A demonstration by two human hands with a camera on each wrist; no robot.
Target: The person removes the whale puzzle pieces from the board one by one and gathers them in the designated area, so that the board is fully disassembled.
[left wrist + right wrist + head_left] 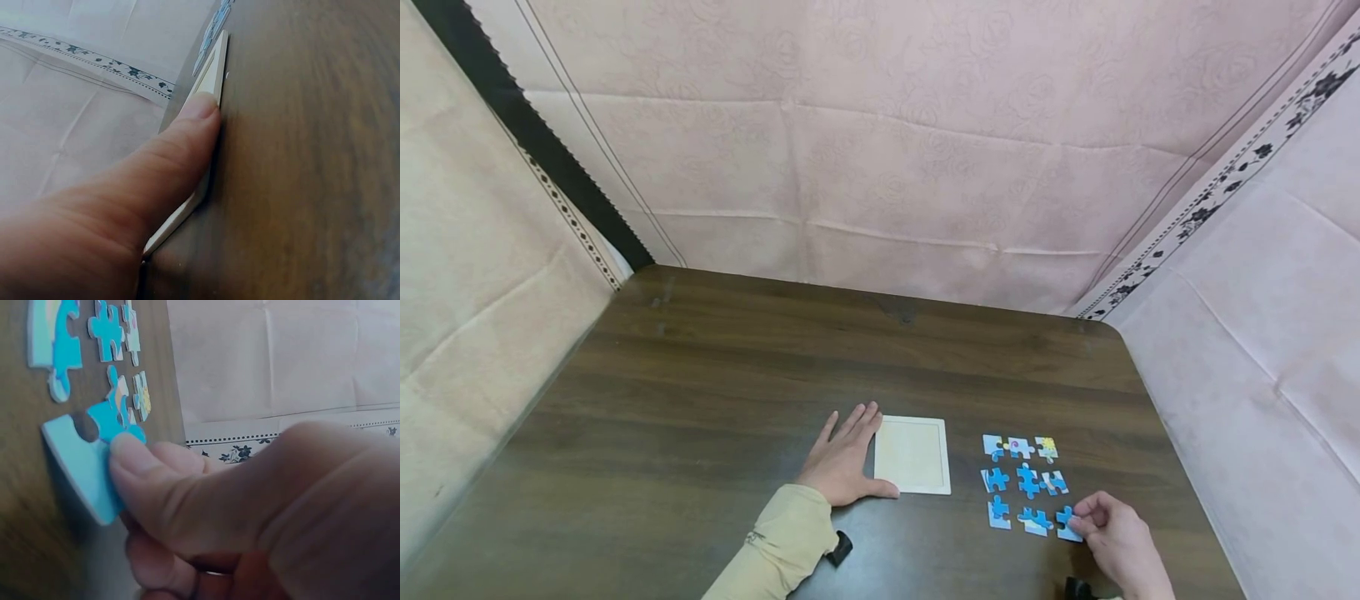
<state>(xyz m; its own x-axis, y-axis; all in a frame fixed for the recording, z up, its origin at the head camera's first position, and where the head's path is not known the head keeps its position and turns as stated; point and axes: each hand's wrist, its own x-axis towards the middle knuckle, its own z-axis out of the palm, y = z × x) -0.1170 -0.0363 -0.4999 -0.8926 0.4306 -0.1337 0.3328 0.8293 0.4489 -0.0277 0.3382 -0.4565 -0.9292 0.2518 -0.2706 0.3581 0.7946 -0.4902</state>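
A square, pale puzzle tray [913,457] with a raised border lies on the table with its inside bare. My left hand [842,467] rests along its left side, fingers spread and straight. In the left wrist view, the thumb [187,128] lies over the tray's near edge. Between thumb and fingers, my right hand [1116,533] pinches a blue corner puzzle piece [94,465]; in the right wrist view this piece is tilted, one edge up from the wood. It belongs to the near right of several blue and white puzzle pieces [1028,481] laid in three rows.
The dark wooden table [700,417] has a rounded far edge. Pale patterned cloth [887,167] hangs behind it and along both sides. A small black object [839,550] sits at my left wrist.
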